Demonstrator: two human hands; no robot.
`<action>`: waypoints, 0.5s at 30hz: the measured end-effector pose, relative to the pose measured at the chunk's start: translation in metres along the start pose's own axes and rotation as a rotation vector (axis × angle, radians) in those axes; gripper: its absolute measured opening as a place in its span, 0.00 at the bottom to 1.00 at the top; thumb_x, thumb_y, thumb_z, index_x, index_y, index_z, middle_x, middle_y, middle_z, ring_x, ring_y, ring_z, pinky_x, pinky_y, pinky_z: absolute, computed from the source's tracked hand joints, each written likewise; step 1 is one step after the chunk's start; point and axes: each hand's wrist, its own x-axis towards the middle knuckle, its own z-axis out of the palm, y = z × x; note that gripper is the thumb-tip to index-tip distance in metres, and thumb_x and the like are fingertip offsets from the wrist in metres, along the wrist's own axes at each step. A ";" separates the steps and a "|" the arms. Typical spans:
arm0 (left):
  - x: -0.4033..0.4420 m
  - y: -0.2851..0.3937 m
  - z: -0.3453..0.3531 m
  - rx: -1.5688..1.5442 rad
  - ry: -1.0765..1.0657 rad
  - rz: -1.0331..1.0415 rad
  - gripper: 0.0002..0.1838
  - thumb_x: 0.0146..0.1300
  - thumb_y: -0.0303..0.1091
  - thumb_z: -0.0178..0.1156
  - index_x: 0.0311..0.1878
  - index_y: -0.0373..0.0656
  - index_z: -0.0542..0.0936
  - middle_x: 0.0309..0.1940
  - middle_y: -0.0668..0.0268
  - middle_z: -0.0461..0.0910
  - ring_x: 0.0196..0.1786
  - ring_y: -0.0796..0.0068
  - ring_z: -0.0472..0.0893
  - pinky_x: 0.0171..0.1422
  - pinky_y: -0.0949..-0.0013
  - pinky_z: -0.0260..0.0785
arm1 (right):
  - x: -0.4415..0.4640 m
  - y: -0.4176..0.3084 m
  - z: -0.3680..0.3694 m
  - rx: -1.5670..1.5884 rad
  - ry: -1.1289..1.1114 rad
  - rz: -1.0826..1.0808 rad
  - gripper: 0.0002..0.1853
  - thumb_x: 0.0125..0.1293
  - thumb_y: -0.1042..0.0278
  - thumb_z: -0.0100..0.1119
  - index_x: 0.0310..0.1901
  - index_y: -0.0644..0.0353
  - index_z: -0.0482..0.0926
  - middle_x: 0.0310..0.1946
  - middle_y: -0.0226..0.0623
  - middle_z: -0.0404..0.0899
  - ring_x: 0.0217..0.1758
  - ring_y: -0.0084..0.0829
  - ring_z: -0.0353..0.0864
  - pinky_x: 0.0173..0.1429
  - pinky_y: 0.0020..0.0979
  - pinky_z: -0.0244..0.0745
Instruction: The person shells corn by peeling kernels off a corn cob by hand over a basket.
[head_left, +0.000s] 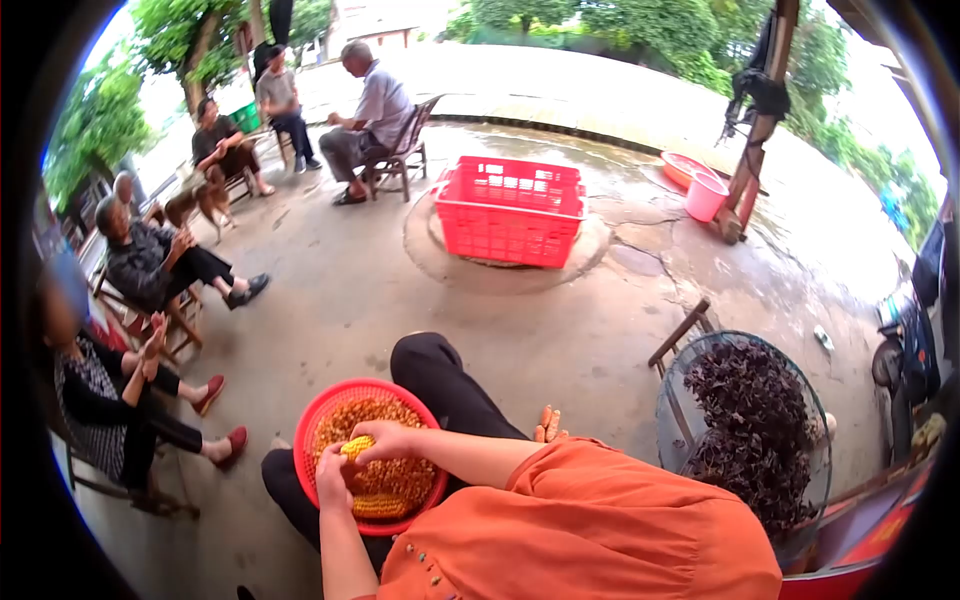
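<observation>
A yellow corn cob (pixel 357 448) is held between my two hands above a round red basket (pixel 309 440). My left hand (pixel 333 478) has its fingers closed at the near left end of the cob. From the right, my right hand (pixel 388 441) grips the cob's other side. Loose orange-yellow kernels (pixel 385 411) fill much of the basket. Another corn cob (pixel 380 507) lies on the kernels near the basket's lower edge, below my hands. The basket rests on my lap, against my dark trousers.
A red plastic crate (pixel 510 215) stands on the concrete ahead. Several people sit on chairs at the left and back. Bare cobs (pixel 548 424) lie by my right leg. A round tray with dark leaves (pixel 745 410) is at the right; a pink bucket (pixel 706 196) stands farther back.
</observation>
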 end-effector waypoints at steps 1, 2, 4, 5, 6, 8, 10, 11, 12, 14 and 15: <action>-0.001 0.001 0.004 -0.002 0.006 0.004 0.19 0.57 0.30 0.52 0.52 0.38 0.75 0.41 0.60 0.80 0.38 0.67 0.82 0.41 0.68 0.78 | 0.000 0.000 0.000 0.008 0.006 -0.004 0.29 0.52 0.54 0.74 0.53 0.60 0.78 0.45 0.41 0.83 0.51 0.33 0.81 0.57 0.33 0.74; 0.003 -0.003 0.001 -0.001 0.013 0.001 0.19 0.56 0.30 0.52 0.52 0.39 0.75 0.41 0.60 0.80 0.38 0.67 0.82 0.41 0.68 0.78 | 0.000 0.001 -0.001 0.006 0.012 0.000 0.29 0.52 0.54 0.74 0.53 0.60 0.78 0.46 0.42 0.83 0.52 0.34 0.81 0.57 0.34 0.74; 0.005 -0.004 0.002 -0.004 0.030 0.014 0.20 0.56 0.30 0.51 0.53 0.39 0.74 0.41 0.60 0.80 0.38 0.66 0.82 0.42 0.67 0.78 | -0.001 -0.002 0.000 -0.028 0.025 0.014 0.30 0.51 0.54 0.74 0.54 0.59 0.78 0.46 0.43 0.82 0.53 0.36 0.81 0.58 0.34 0.74; 0.002 0.000 0.006 0.009 0.018 0.002 0.21 0.54 0.29 0.50 0.53 0.38 0.74 0.42 0.59 0.80 0.39 0.66 0.82 0.43 0.66 0.79 | -0.002 -0.004 -0.001 -0.026 0.022 0.044 0.30 0.50 0.54 0.74 0.54 0.58 0.78 0.47 0.43 0.82 0.54 0.37 0.80 0.58 0.35 0.73; 0.003 0.001 0.008 -0.006 0.005 0.009 0.21 0.53 0.29 0.50 0.53 0.37 0.74 0.42 0.58 0.80 0.38 0.65 0.82 0.43 0.66 0.79 | 0.000 -0.001 0.000 -0.030 0.029 0.039 0.30 0.51 0.53 0.74 0.54 0.58 0.78 0.47 0.43 0.82 0.53 0.38 0.80 0.59 0.35 0.73; 0.010 -0.007 0.005 -0.033 -0.004 0.048 0.23 0.51 0.28 0.48 0.53 0.36 0.73 0.41 0.58 0.79 0.37 0.63 0.82 0.44 0.65 0.79 | -0.002 -0.001 -0.001 -0.009 0.065 0.054 0.31 0.51 0.53 0.74 0.55 0.57 0.78 0.47 0.43 0.82 0.54 0.38 0.80 0.59 0.36 0.73; 0.006 -0.001 0.015 -0.061 -0.025 -0.002 0.22 0.53 0.30 0.50 0.53 0.37 0.72 0.39 0.59 0.78 0.34 0.66 0.80 0.40 0.67 0.78 | -0.005 -0.004 -0.004 -0.019 0.075 0.065 0.30 0.50 0.53 0.73 0.54 0.58 0.78 0.47 0.44 0.82 0.54 0.39 0.81 0.59 0.36 0.73; 0.005 0.003 0.019 -0.069 -0.043 -0.050 0.21 0.53 0.30 0.50 0.53 0.38 0.72 0.38 0.60 0.78 0.33 0.67 0.79 0.38 0.68 0.77 | -0.006 -0.004 -0.005 -0.045 0.074 0.060 0.30 0.50 0.53 0.73 0.54 0.58 0.78 0.47 0.44 0.82 0.54 0.40 0.81 0.59 0.36 0.73; 0.003 0.007 0.022 -0.052 -0.067 -0.098 0.21 0.54 0.31 0.51 0.53 0.39 0.71 0.36 0.61 0.77 0.30 0.69 0.77 0.33 0.70 0.73 | -0.007 -0.003 -0.004 -0.063 0.090 0.062 0.30 0.50 0.53 0.73 0.53 0.58 0.78 0.47 0.45 0.82 0.53 0.40 0.81 0.58 0.37 0.73; 0.020 -0.006 0.006 -0.019 -0.066 -0.114 0.20 0.55 0.31 0.50 0.53 0.39 0.71 0.35 0.61 0.77 0.30 0.69 0.77 0.32 0.71 0.71 | -0.010 -0.006 -0.004 -0.040 0.100 0.072 0.29 0.50 0.54 0.73 0.53 0.59 0.78 0.46 0.45 0.83 0.53 0.40 0.81 0.57 0.37 0.73; 0.026 -0.010 0.003 -0.010 -0.076 -0.132 0.20 0.55 0.31 0.50 0.53 0.40 0.71 0.35 0.61 0.77 0.30 0.70 0.77 0.32 0.70 0.71 | -0.012 -0.006 -0.005 -0.031 0.109 0.077 0.29 0.49 0.55 0.73 0.52 0.59 0.78 0.46 0.44 0.83 0.52 0.39 0.81 0.57 0.37 0.73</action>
